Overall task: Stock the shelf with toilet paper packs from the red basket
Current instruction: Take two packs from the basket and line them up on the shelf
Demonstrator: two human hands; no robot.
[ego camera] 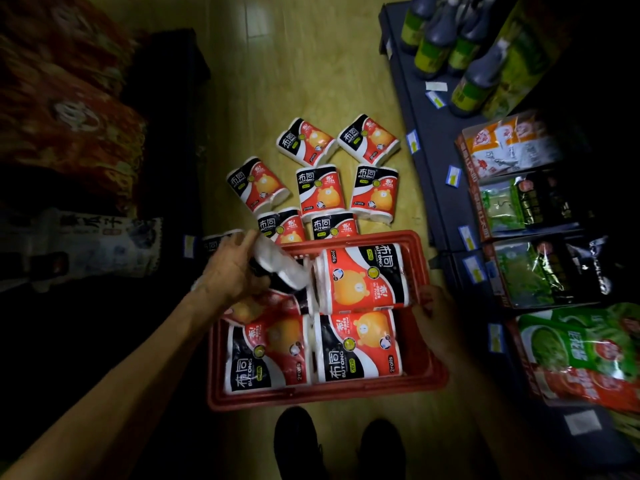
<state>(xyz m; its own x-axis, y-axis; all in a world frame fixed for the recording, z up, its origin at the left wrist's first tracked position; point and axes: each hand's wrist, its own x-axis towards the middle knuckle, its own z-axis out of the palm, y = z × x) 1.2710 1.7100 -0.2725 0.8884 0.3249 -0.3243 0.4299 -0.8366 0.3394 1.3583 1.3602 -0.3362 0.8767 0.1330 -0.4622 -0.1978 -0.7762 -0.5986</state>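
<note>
The red basket (325, 396) sits on the floor before my feet, with several red-black-white toilet paper packs inside. My left hand (232, 271) grips one pack (280, 268) by its end, lifted over the basket's far left corner. My right hand (433, 320) holds the right end of another pack (360, 278), which lies across the basket's upper right. Two more packs (356, 344) lie flat in the near part. Several packs (320, 188) lie on the floor beyond the basket.
A dark shelf (429, 140) on the right holds dark bottles (440, 39) and green snack bags (533, 271), with price tags along its edge. Red patterned bags (69, 126) fill the left side. My shoes (339, 448) stand just behind the basket.
</note>
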